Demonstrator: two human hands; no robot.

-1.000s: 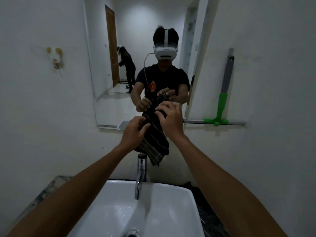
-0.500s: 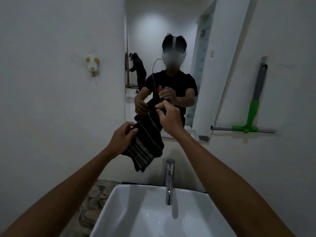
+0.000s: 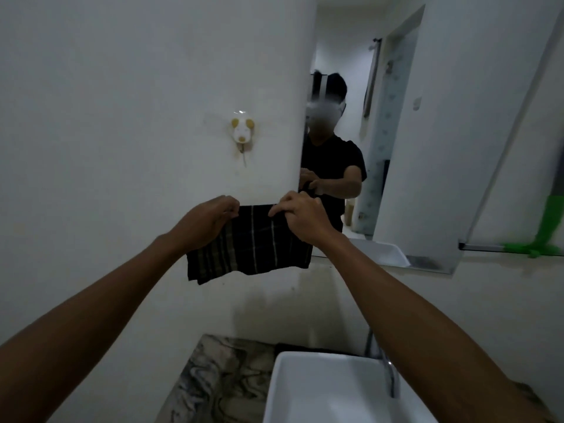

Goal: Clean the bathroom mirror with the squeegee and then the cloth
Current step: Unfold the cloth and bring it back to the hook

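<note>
Dark checked cloth [image 3: 250, 242], crossed by pale stripes, hangs stretched flat between two raised hands in front of a white wall. No brand or writing can be read on anything. The left hand [image 3: 210, 216] and the right hand [image 3: 300, 216] each pinch a top corner with fingers closed; half a second ago the cloth hung bunched and narrow, and now it is spread wide. The view has also swung left, so the mirror [image 3: 396, 148] sits right of the cloth. The green squeegee [image 3: 546, 236] leans on a ledge at the far right edge. A dog-shaped wall hook [image 3: 242, 131] is above the cloth. Below are a white basin [image 3: 305, 389], tap [image 3: 387, 367] and marbled counter [image 3: 219, 377].
</note>
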